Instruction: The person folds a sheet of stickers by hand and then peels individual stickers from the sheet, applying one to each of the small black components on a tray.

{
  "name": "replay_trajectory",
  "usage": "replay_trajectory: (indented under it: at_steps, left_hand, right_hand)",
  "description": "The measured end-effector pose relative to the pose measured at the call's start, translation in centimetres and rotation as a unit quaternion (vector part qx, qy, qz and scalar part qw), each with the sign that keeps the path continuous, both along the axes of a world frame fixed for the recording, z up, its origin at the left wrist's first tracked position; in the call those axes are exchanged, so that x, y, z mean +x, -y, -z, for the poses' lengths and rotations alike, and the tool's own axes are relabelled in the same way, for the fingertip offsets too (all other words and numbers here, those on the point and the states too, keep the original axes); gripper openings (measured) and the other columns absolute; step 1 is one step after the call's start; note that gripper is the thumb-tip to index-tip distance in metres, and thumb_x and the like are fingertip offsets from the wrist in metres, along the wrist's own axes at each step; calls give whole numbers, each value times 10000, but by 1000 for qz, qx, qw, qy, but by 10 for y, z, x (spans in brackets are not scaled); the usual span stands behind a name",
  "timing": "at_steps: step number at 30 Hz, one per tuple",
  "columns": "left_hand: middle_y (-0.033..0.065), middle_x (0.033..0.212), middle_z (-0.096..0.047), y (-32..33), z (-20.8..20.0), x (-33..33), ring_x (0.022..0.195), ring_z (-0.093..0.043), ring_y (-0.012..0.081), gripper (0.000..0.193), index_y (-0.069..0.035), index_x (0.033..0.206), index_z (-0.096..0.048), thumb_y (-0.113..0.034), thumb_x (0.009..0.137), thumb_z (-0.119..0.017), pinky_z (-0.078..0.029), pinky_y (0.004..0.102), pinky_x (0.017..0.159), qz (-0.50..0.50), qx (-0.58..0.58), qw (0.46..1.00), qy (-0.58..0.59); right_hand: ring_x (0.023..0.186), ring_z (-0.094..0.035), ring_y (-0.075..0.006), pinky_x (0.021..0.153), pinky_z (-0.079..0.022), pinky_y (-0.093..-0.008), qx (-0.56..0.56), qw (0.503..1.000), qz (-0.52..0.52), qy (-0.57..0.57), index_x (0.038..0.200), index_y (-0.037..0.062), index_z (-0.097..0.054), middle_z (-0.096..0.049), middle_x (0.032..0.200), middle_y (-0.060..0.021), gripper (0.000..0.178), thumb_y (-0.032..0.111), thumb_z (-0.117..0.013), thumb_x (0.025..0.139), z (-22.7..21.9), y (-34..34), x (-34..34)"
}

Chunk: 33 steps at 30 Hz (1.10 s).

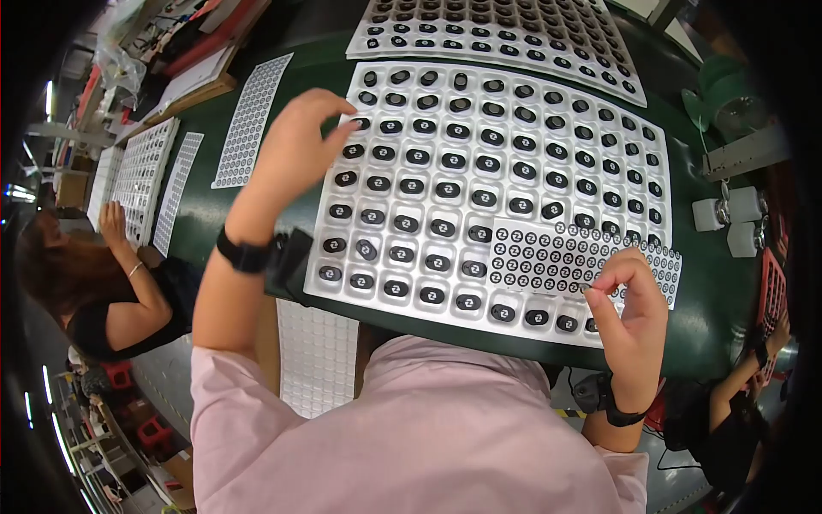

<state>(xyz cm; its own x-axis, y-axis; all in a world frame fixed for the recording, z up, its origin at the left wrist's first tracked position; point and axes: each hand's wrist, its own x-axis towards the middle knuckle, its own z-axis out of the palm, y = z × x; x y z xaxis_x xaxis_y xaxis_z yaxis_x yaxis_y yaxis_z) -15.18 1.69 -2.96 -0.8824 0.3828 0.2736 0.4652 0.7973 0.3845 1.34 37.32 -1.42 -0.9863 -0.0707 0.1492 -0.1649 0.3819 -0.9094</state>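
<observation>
A white moulded tray [342, 287] lies before me, its pockets holding black oval pieces [412, 185]. Most pieces bear a round black-and-white mark; those in the far rows look plain or greyish in the middle. At the tray's upper left edge is my left hand [301, 135], thumb and forefinger apart beside a piece in the left column. A white sheet of round black stickers [535, 257] rests over the tray's lower right part. My right hand [635, 300] is above this sheet, thumb and forefinger pinched together; whatever is between them is too small to make out.
Another filled tray [514, 50] lies beyond mine on the green table [719, 300]. More sticker sheets [253, 120] are to the left. A co-worker [111, 283] sits at a tray on the left; another person's arm [745, 377] shows at right, below small white containers [743, 221].
</observation>
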Motion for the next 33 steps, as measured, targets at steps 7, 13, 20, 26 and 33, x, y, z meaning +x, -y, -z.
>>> replay_trajectory:
  at_steps: [7,13,20,26,33]
  left_hand:
    - [94,997,-637,24,37,-74,910,-609,213,220,-25,1018,-644,-86,811,-690,-487,323,794,1,7,998,57]
    - [87,1033,-633,21,44,-88,944,-605,177,248,-30,1037,-638,-71,802,-703,-490,303,819,18,-74,993,90]
    - [81,896,-651,36,37,-77,822,-626,182,257,-34,1020,-638,-98,788,-729,-505,284,769,-29,58,996,54]
    - [50,921,-659,-7,-20,30,838,-617,102,257,22,1036,-617,31,793,-701,-502,240,766,-7,299,953,47]
    - [99,984,-657,-73,5,140,854,-623,149,330,27,1051,-628,96,740,-712,-499,267,776,61,456,870,175]
  right_hand:
    - [813,-430,-134,778,-351,-248,-27,999,-9,27,855,28,-506,-454,861,-34,137,-8,-629,805,-1,-2,7]
    - [779,-448,-139,736,-376,-252,-29,999,12,22,845,17,-529,-488,842,-43,155,-35,-652,767,2,-2,10]
    - [801,-448,-140,763,-372,-253,-38,998,-26,31,847,22,-521,-482,855,-41,141,-18,-641,783,0,8,4]
    - [777,-471,-145,732,-398,-262,-85,995,-38,46,842,16,-550,-519,841,-47,144,-45,-651,761,8,11,2]
    - [834,-493,-131,779,-400,-260,-160,976,-110,95,864,20,-548,-523,888,-39,100,-17,-627,815,5,35,-14]
